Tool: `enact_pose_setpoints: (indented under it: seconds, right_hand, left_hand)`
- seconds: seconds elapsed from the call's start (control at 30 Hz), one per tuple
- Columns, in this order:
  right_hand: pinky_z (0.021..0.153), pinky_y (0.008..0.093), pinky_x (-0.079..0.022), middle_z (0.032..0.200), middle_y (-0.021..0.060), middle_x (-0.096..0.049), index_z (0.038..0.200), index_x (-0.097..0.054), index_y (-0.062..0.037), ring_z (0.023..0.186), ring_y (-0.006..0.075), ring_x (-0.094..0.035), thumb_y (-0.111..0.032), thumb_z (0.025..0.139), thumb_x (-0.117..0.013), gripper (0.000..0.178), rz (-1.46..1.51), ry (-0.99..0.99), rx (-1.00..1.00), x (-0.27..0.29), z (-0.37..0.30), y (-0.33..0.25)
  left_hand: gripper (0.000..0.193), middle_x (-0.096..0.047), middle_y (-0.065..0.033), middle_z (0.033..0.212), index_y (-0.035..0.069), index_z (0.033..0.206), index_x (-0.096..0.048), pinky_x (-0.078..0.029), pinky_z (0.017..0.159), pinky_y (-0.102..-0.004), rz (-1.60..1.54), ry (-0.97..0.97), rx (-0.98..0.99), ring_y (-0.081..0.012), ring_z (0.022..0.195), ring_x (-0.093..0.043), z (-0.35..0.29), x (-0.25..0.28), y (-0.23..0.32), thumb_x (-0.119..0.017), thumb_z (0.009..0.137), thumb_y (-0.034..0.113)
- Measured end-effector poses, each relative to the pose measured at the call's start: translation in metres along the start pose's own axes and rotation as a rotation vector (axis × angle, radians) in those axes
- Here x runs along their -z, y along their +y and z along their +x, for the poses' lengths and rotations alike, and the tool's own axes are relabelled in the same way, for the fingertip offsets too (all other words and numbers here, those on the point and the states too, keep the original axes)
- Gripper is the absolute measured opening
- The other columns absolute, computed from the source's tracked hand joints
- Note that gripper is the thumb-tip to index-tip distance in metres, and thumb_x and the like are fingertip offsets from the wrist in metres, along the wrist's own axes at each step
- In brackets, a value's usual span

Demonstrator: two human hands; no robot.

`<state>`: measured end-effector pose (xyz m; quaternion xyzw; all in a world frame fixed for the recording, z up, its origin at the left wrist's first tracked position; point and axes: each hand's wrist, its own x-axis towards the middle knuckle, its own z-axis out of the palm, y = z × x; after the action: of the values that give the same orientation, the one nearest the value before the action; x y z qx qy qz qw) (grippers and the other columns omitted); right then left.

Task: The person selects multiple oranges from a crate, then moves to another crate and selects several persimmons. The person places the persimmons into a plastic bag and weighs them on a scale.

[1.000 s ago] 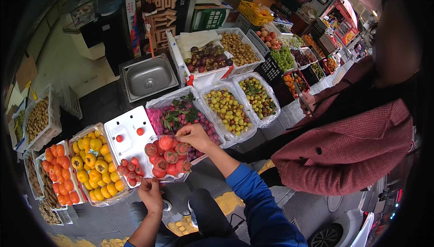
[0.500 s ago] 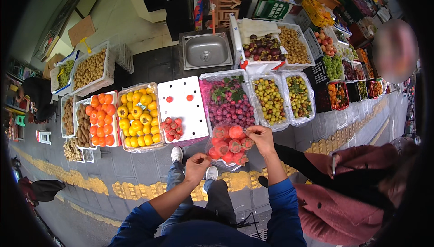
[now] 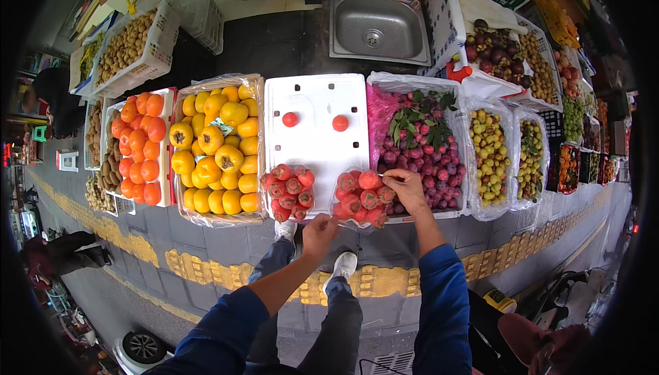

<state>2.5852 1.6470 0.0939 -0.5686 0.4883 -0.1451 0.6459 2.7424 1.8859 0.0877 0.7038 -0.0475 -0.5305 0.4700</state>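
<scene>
My two hands hold a clear plastic pack of small red persimmons (image 3: 351, 203) between them, at the front right corner of a white foam board (image 3: 314, 148). My left hand (image 3: 320, 235) pinches its near left edge. Over by the plum crate, my right hand (image 3: 408, 191) has its fingers closed on the far right edge. Just left of this pack, a second pack of red persimmons (image 3: 287, 192) sits on the front of the board. Two single red fruits, a left one (image 3: 290, 119) and a right one (image 3: 340, 123), rest farther back on it.
Left of the board are a crate of yellow persimmons (image 3: 211, 143) and a box of orange ones (image 3: 144, 143). Purple plums (image 3: 429, 162) and green-brown jujubes (image 3: 489, 158) stand to the right. Behind is a steel sink (image 3: 377, 26). Yellow paving (image 3: 364, 279) crosses the ground.
My hands have brought the persimmon pack leftward from the plum crate's front to beside the other pack. The view has shifted, and the person in the pink coat now shows only at the lower right.
</scene>
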Motion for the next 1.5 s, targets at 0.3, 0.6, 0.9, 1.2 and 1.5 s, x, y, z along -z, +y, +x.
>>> enact_pose_setpoints:
  seconds: [0.3, 0.6, 0.9, 1.2, 1.5]
  right_hand:
    - [0.066, 0.0222, -0.053, 0.089, 0.0022, -0.074, 0.103, -0.077, 0.0014, 0.074, 0.0063, -0.065, -0.007, 0.089, -0.077, 0.016, -0.136, -0.152, -0.06, -0.02, 0.065, -0.005]
    - [0.071, 0.0244, -0.054, 0.091, 0.0041, -0.076, 0.106, -0.076, 0.0037, 0.078, 0.0083, -0.067, -0.01, 0.088, -0.077, 0.022, -0.267, -0.159, -0.059, -0.037, 0.077, -0.019]
    - [0.08, 0.0413, -0.057, 0.097, 0.0154, -0.073, 0.109, -0.072, -0.0034, 0.087, 0.0302, -0.072, -0.026, 0.09, -0.073, 0.03, -0.778, -0.306, 0.383, -0.19, 0.039, -0.103]
    - [0.087, 0.0465, -0.057, 0.097, 0.0192, -0.073, 0.105, -0.068, -0.0035, 0.099, 0.0366, -0.07, -0.036, 0.082, -0.075, 0.04, -1.198, -0.463, 0.079, -0.257, 0.062, -0.115]
    - [0.077, 0.0373, -0.056, 0.085, 0.0132, -0.072, 0.106, -0.07, 0.0025, 0.087, 0.0243, -0.071, -0.034, 0.084, -0.073, 0.043, -0.44, -0.437, -0.118, -0.218, 0.072, -0.115]
  left_hand:
    - [0.029, -0.073, -0.0044, 0.093, 0.001, 0.1, -0.065, -0.053, 0.063, -0.0257, -0.206, 0.184, 0.061, -0.0141, 0.078, -0.074, 0.021, -0.015, -0.012, -0.066, 0.103, 0.03]
    - [0.025, -0.074, -0.0057, 0.095, 0.002, 0.109, -0.069, -0.056, 0.064, -0.0265, -0.168, 0.212, 0.153, -0.0158, 0.076, -0.074, 0.008, -0.006, -0.011, -0.067, 0.101, 0.026]
    - [0.049, -0.064, -0.0131, 0.103, 0.009, 0.129, -0.063, -0.057, 0.076, -0.0391, 0.744, 0.33, -0.719, -0.0295, 0.09, -0.067, 0.035, 0.17, 0.086, -0.074, 0.082, 0.0]
    - [0.052, -0.061, -0.012, 0.112, 0.008, 0.125, -0.063, -0.058, 0.081, -0.0414, 1.279, -0.323, -0.827, -0.032, 0.102, -0.065, 0.106, 0.193, 0.141, -0.081, 0.078, 0.019]
    - [0.052, -0.064, -0.0127, 0.114, 0.006, 0.126, -0.062, -0.059, 0.08, -0.0397, 0.994, -0.285, -0.822, -0.0304, 0.098, -0.068, 0.112, 0.204, 0.133, -0.081, 0.079, 0.014]
